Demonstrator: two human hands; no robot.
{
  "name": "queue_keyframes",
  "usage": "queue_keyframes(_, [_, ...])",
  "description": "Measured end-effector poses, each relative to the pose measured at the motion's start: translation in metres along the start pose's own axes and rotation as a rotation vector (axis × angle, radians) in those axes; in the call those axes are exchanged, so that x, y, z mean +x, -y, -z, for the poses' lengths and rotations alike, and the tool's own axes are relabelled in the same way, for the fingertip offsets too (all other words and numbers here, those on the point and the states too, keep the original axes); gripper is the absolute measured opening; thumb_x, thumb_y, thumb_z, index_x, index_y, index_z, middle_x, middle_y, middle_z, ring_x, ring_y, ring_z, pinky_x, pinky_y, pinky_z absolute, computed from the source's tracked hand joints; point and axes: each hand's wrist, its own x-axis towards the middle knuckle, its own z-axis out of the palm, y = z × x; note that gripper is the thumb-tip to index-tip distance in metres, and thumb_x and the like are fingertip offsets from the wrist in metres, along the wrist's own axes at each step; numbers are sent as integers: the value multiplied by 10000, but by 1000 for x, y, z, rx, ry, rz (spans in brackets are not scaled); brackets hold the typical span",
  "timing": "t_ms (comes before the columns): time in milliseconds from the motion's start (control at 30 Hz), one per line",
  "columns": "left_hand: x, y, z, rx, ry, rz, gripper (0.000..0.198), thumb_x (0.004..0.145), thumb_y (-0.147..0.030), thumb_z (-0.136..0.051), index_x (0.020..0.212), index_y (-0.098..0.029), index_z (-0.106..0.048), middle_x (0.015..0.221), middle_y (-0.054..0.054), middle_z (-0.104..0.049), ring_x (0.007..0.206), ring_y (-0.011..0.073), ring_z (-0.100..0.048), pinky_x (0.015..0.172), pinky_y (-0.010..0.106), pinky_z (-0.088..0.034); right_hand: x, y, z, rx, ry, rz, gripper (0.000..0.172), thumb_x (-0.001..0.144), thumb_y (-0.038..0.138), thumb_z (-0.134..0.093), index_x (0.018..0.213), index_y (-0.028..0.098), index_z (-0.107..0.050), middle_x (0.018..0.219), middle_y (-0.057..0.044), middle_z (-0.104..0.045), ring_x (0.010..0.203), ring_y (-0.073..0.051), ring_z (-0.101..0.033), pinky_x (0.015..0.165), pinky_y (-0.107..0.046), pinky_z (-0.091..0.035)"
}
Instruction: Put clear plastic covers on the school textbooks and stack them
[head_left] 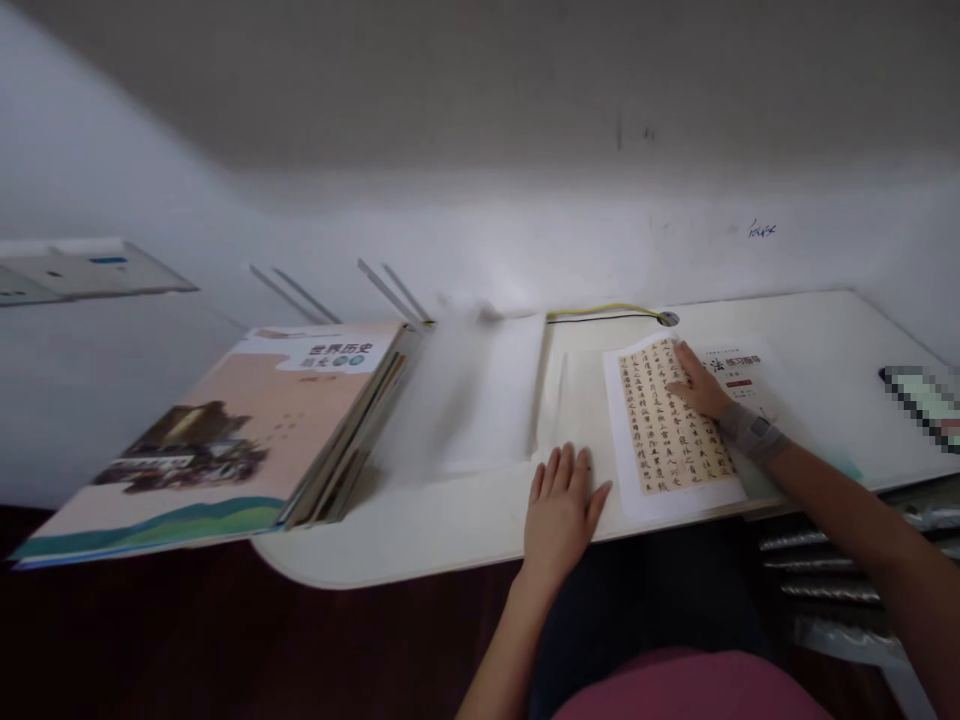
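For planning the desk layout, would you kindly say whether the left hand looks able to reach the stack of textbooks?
Probably yes: the left hand rests on the desk, and only a flat, blurred white sheet lies between it and the textbooks, so nothing tall blocks it.

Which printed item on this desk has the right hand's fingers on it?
The tan sheet of dark Chinese characters, lying on white paper beneath the right hand; the world history textbook at far left is untouched.
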Motion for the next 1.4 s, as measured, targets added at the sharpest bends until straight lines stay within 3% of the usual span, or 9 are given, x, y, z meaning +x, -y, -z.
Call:
queue_keyframes(133, [-1, 1, 0, 9, 5, -3, 554, 897, -465, -411, 1300, -92, -487, 1366, 193, -464, 1284, 324, -409, 1030, 479, -365, -4, -12, -3, -78, 39, 91, 822, 791, 546, -492, 1476, 246, -149, 1552, 0, -26, 1406, -307, -52, 1133, -522, -191])
queue_keyframes(300, [-2, 1, 1, -8, 13, -10, 555, 901, -461, -401, 1303, -85, -481, 1371, 200, -455, 1292, 325, -397, 1028, 482, -367, -2, -14, -8, -162, -3, 3, 737, 839, 478, -399, 1480, 225, -138, 1549, 1, -71, 1404, -302, -92, 1130, -517, -231])
queue_keyframes(567, [0, -2, 4, -28, 20, 7, 552, 902, -463, -397, 1301, -92, -484, 1362, 204, -463, 1290, 328, -400, 1026, 497, -367, 1, -2, -5, -47, -30, -84, 724, 865, 622, -296, 1472, 243, -186, 1540, -9, -149, 1403, -281, -122, 1151, -483, -173])
queue_keyframes(633, [1, -2, 4, -33, 18, 12, 544, 902, -460, -396, 1297, -97, -488, 1360, 201, -467, 1288, 326, -403, 1023, 497, -372, -14, 3, 4, -28, 5, -49, 737, 859, 655, -283, 1474, 265, -168, 1547, -12, -115, 1404, -279, -113, 1140, -495, -184])
queue_keyframes(733, [0, -2, 3, -30, 18, 16, 544, 901, -456, -402, 1287, -85, -499, 1351, 205, -476, 1284, 330, -407, 1025, 491, -372, -59, 11, 18, -136, 131, 125, 817, 832, 675, -358, 1483, 258, -95, 1557, -33, -20, 1408, -282, -71, 1132, -494, -187])
queue_keyframes(833, [0, -1, 2, -30, 17, 15, 539, 900, -455, -404, 1285, -91, -502, 1357, 200, -472, 1287, 327, -404, 1031, 490, -365, -109, 19, 28, -276, 305, 319, 1016, 727, 705, -526, 1484, 243, -31, 1551, -52, 83, 1405, -315, 6, 1127, -502, -176])
queue_keyframes(933, [0, -1, 1, -31, 16, 12, 540, 900, -463, -401, 1285, -98, -500, 1361, 198, -468, 1293, 327, -395, 1030, 496, -361, -137, 26, 34, -387, 403, 404, 1153, 628, 730, -609, 1483, 233, -17, 1542, -74, 124, 1395, -357, 32, 1118, -534, -167])
queue_keyframes(1133, [0, -1, 3, -34, 16, 10, 562, 905, -461, -389, 1294, -66, -484, 1363, 212, -461, 1289, 331, -399, 1033, 486, -358, -137, 31, 30, -486, 342, 400, 1069, 722, 675, -567, 1480, 215, 30, 1546, -94, 64, 1402, -335, -8, 1112, -517, -227])
queue_keyframes(1400, [0, -1, 2, -53, 22, 25, 578, 909, -475, -367, 1314, -75, -463, 1364, 206, -460, 1292, 329, -395, 1032, 496, -358, -139, 36, 28, -511, 390, 504, 923, 754, 679, -520, 1474, 222, -168, 1543, -93, -18, 1396, -345, -75, 1126, -529, -168])
